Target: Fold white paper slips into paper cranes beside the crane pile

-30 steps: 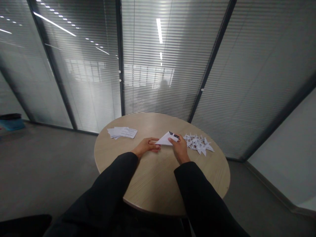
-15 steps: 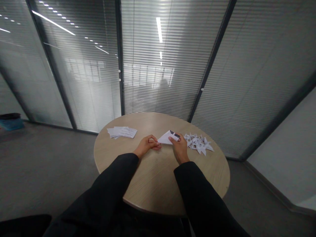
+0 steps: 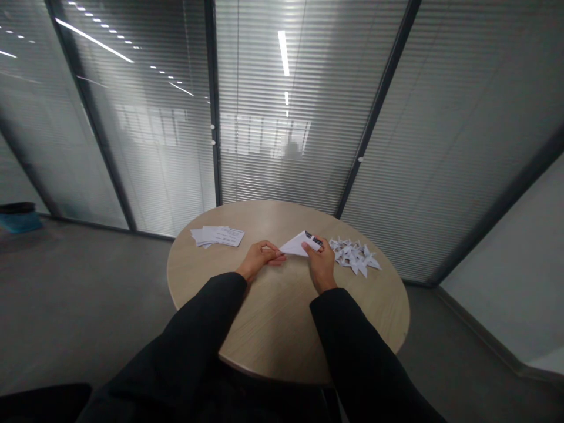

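Note:
Above the middle of the round table, a folded sheet of white paper [image 3: 296, 244] shows a slanted edge and a strip of dark print. My right hand [image 3: 321, 264] grips its right end, thumb on top and fingers behind. At the pointed left end, my left hand [image 3: 261, 258] pinches the paper's tip between thumb and fingers. Just beyond my right hand lies a pile of small folded white paper figures [image 3: 356, 256]. To the left, past my left hand, printed white paper sheets [image 3: 218, 235] lie in a loose, overlapping stack.
The light wood table [image 3: 273, 329] has a rounded edge close to my body. Glass partitions with blinds [image 3: 282, 170] stand right behind it. A blue bin [image 3: 20, 218] sits on the floor at far left, and a white wall [image 3: 506, 282] rises at right.
The left hand and the paper's pointed end have shifted very slightly left, and the paper is turned a little. Both hands keep their places on it.

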`<state>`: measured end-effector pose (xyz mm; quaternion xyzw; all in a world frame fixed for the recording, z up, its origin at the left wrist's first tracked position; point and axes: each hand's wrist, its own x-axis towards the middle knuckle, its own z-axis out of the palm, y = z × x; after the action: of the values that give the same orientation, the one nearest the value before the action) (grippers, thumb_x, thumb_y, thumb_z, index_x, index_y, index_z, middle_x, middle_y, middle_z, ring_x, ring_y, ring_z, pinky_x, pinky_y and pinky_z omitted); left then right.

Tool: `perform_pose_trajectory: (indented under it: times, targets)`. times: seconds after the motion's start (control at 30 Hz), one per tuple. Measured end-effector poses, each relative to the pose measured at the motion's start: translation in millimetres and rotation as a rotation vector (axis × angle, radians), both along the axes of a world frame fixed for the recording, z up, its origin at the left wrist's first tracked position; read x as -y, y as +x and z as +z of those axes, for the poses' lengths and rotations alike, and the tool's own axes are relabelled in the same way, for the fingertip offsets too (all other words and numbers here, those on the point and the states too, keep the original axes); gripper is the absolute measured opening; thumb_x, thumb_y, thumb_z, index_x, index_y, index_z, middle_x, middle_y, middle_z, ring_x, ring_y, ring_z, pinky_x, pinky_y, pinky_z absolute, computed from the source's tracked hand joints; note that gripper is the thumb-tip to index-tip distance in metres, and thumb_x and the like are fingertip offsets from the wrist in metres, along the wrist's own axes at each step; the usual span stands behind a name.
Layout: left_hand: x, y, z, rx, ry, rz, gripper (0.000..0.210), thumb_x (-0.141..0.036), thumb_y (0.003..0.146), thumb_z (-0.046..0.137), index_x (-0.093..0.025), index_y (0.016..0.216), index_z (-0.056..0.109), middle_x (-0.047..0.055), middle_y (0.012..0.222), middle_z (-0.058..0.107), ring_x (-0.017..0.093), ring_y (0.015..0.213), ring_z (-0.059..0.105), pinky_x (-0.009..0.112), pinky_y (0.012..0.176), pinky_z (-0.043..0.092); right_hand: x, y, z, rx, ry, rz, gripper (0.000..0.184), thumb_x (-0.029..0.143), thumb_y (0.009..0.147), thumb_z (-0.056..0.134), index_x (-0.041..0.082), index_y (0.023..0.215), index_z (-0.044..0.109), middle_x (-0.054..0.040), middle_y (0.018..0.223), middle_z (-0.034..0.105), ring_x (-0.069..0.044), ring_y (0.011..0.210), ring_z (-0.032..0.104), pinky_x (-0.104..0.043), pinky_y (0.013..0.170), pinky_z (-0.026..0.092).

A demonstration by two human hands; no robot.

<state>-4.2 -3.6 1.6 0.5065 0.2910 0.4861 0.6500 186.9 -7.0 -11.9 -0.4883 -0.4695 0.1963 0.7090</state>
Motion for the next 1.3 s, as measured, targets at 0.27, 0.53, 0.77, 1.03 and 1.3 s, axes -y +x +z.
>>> perform_pose_trajectory:
  times: [0.27,0.53,0.77,1.03,1.3]
  targets:
    - [1.9,-1.4,-0.3,-0.005,0.010,-0.038,0.078,-0.019,0.055,0.086,-0.015,0.124,0.048,0.012,0.093,0.072,0.022,0.084,0.069,0.039,0.081,0.054,4.1,0.9,4.0,0.042,-0.001,-0.002,0.050,0.040,0.062,0.074,0.014,0.102,0.061,-0.0094,0.090,0.069,-0.022,0.078,0.063,-0.036,0.072,0.050]
    - [1.3,4.9,-5.7,-0.153,0.045,-0.134,0.055,-0.033,0.047,0.087,-0.009,0.094,0.069,0.011,0.083,0.073,0.021,0.074,0.069,0.032,0.077,0.053,17.0,-14.6,14.5,0.166,-0.006,0.170,0.047,0.038,0.066,0.072,0.017,0.106,0.061,-0.0095,0.095,0.070,-0.022,0.081,0.064,-0.035,0.072,0.052]
    - [-1.0,5.3,-7.3,-0.115,-0.045,-0.120,0.045,-0.034,0.046,0.088,-0.009,0.079,0.071,0.009,0.072,0.072,0.019,0.070,0.068,0.030,0.075,0.054,17.3,-14.7,16.0,0.100,-0.023,0.191,0.051,0.039,0.064,0.073,0.015,0.108,0.060,-0.0113,0.098,0.069,-0.022,0.080,0.064,-0.036,0.072,0.052]
    - [0.1,0.9,-1.3,-0.010,-0.049,0.011,0.038,-0.029,0.053,0.085,-0.009,0.082,0.071,0.012,0.086,0.072,0.019,0.076,0.068,0.030,0.076,0.055,16.5,-12.1,14.2,0.122,-0.076,0.178,0.061,0.040,0.061,0.076,0.017,0.114,0.058,-0.0107,0.100,0.069,-0.022,0.082,0.064,-0.034,0.070,0.052]
    - [-6.0,-1.5,0.1,0.079,-0.019,0.218,0.033,-0.031,0.050,0.084,-0.010,0.071,0.070,0.007,0.079,0.071,0.016,0.072,0.065,0.031,0.079,0.052,12.9,-14.6,5.5,0.128,-0.248,0.424,0.049,0.038,0.054,0.079,0.015,0.093,0.062,-0.0061,0.080,0.070,-0.019,0.068,0.064,-0.029,0.061,0.049]
